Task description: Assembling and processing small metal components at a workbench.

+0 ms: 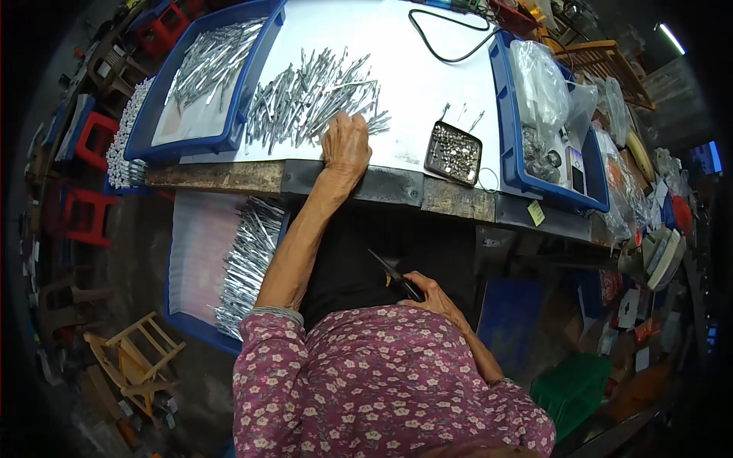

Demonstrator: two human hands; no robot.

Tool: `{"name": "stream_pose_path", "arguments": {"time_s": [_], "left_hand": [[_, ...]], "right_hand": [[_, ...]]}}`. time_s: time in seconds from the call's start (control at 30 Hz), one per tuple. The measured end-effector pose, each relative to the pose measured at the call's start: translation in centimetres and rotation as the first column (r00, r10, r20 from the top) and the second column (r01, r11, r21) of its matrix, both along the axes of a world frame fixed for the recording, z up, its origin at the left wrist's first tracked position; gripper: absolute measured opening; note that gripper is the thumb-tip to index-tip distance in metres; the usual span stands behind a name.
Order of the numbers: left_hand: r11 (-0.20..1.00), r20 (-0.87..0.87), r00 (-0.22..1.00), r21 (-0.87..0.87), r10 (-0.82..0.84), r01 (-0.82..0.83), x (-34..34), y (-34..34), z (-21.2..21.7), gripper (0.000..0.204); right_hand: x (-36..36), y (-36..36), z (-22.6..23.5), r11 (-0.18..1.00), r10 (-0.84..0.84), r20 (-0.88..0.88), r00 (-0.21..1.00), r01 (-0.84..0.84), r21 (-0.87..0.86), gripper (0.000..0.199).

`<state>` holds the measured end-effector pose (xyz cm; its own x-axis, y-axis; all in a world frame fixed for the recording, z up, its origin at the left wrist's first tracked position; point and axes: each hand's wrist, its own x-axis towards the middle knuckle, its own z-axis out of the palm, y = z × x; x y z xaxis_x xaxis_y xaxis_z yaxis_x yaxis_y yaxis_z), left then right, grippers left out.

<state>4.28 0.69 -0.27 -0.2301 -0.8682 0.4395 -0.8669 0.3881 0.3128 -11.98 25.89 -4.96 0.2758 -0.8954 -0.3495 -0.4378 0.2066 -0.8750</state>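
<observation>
My left hand (347,146) reaches onto the white tabletop (435,80) at the near right edge of a heap of thin silvery metal strips (305,99). Its fingers are bent and close together, and the fingertips are hidden, so what they hold cannot be made out. Low over my lap, my right hand (437,296) is closed around dark-handled pliers (405,285), whose slim tip points up and left. To the right of the heap sits a small dark tray (453,153) of tiny metal parts, with a few thin pieces (463,114) lying just beyond it.
A blue bin (238,114) of strips stands on the left; another blue bin (169,282) of strips is below the table edge. On the right, a blue crate (510,145) holds plastic bags (540,80). A black cable (435,50) curves across the back.
</observation>
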Motion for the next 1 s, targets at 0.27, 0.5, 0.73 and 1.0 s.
{"name": "stream_pose_path", "arguments": {"time_s": [0.27, 0.5, 0.73, 1.0], "left_hand": [[0.969, -0.218, 0.973, 0.214, -0.076, 0.123, -0.9, -0.3, 1.0, 0.011], [0.976, -0.269, 0.944, -0.151, -0.193, 0.157, -0.1, 0.1, 1.2, 0.01], [0.774, -0.936, 0.348, 0.253, 0.045, 0.58, 0.4, 3.4, 3.6, 0.011], [0.694, -0.985, 0.151, 0.168, 0.086, 0.7, 0.6, 6.1, 3.4, 0.02]], "right_hand": [[-0.5, -1.4, 2.1, 0.994, 0.075, -0.082, 0.994, -0.081, -0.07, 0.056], [-0.7, -2.7, 4.3, 0.999, 0.052, 0.166, 0.985, -0.05, -0.017, 0.048], [-0.6, -3.5, 7.5, 0.997, -0.063, 0.34, 0.938, 0.077, -0.029, 0.049], [-0.4, -5.3, 10.2, 0.939, -0.171, 0.186, 0.968, 0.217, -0.267, 0.037]]}}
